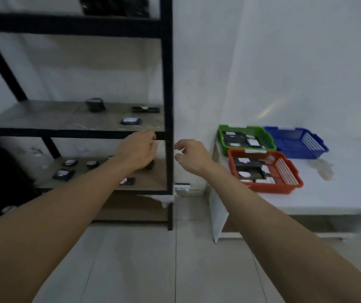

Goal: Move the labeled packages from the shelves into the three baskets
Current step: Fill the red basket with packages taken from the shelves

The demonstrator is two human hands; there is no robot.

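Both my left hand (139,149) and right hand (193,155) reach empty, fingers loosely curled, toward the black metal shelving (167,84), where small black white-labelled packages (130,121) lie, ready for the green (246,137), red (265,170) and blue plastic baskets (296,142).

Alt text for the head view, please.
A person's bare left hand and right hand reach toward a black metal shelf rack holding small dark labeled packages. Green, red and blue plastic baskets sit on a white table.

Packages (130,121) on shelves (74,133)
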